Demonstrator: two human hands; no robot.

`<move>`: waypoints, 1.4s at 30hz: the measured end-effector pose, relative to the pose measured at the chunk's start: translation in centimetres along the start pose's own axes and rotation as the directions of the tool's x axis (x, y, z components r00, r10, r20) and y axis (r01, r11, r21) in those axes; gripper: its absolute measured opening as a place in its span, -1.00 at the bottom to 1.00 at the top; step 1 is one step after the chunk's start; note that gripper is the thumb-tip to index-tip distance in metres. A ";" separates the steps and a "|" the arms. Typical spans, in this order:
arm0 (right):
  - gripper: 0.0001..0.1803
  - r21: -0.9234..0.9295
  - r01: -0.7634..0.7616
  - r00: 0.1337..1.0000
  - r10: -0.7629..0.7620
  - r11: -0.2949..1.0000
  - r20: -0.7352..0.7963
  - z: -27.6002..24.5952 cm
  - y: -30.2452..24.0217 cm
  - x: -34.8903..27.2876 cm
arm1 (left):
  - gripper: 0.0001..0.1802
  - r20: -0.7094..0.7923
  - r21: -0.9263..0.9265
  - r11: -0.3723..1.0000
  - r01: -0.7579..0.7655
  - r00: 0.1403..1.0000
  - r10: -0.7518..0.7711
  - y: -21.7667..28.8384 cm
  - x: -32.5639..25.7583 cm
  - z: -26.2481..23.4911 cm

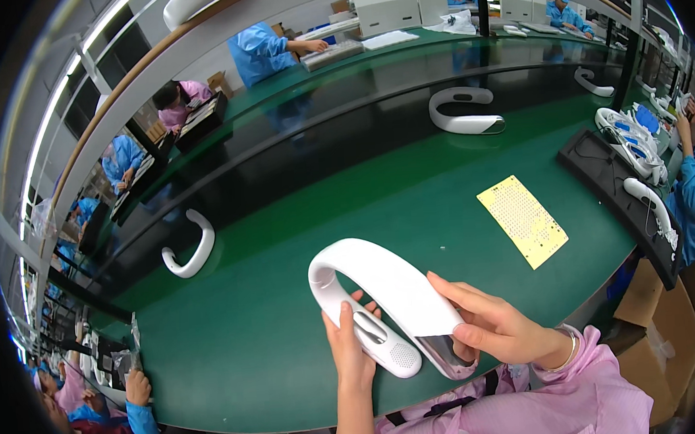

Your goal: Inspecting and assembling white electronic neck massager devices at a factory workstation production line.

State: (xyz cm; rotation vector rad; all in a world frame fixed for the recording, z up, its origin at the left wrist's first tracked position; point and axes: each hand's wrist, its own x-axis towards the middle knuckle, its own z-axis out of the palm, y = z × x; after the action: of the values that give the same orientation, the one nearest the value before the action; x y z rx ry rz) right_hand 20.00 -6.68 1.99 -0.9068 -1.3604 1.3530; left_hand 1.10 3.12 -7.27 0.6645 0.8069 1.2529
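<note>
White plastic U-shaped neck-fan housing [385, 310] is being held over the near edge of the green bench [301, 244], both hands gripping it. Left hand [347, 348] is wrapping the lower arm of the housing, thumb lying along the top beside the grey button, perforated end poking out past the fingers. Right hand [493, 327] is pinching the other arm near its glossy grey tip, thumb on top, fingers curled under; pink sleeves are trailing from both wrists. Just beyond the right hand, a yellow perforated card [523, 220] is lying flat on the mat, apart from the housing. Further out, a second white housing [192, 246] is sitting at the left on the dark conveyor strip [280, 153], a third one [464, 113] is sitting on it at the upper right, well apart. A black tray [613, 193] at the right edge is carrying more white housings [633, 140], with a cardboard box [656, 313] below it. People in blue coats [262, 51] are working along the far bench, and another blue sleeve [145, 428] is resting at the lower left edge. Nothing is lying between the hands and the card.
</note>
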 end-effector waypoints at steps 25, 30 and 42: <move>-0.50 -0.274 0.173 0.875 -0.276 0.946 -0.399 -3.6 5.6 2.8 | -0.22 0.554 0.409 0.881 -0.237 0.832 -0.033 2.5 -2.2 -5.7; -0.42 -0.086 0.075 0.887 -0.106 0.994 -0.450 -3.2 5.4 2.5 | -0.12 0.528 0.431 0.822 -0.371 0.843 0.103 1.9 -1.2 -5.7; -0.39 0.041 -0.253 0.961 0.256 0.966 -0.107 -5.4 5.7 5.4 | -0.06 0.290 0.089 0.996 0.027 0.956 -0.052 1.1 -0.1 -3.2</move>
State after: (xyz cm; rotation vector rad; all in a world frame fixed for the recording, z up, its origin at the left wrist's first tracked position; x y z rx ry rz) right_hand 23.13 0.43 -3.44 -1.1528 -1.1666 1.4865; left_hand -2.17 3.21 -8.19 0.8749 0.6256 1.0568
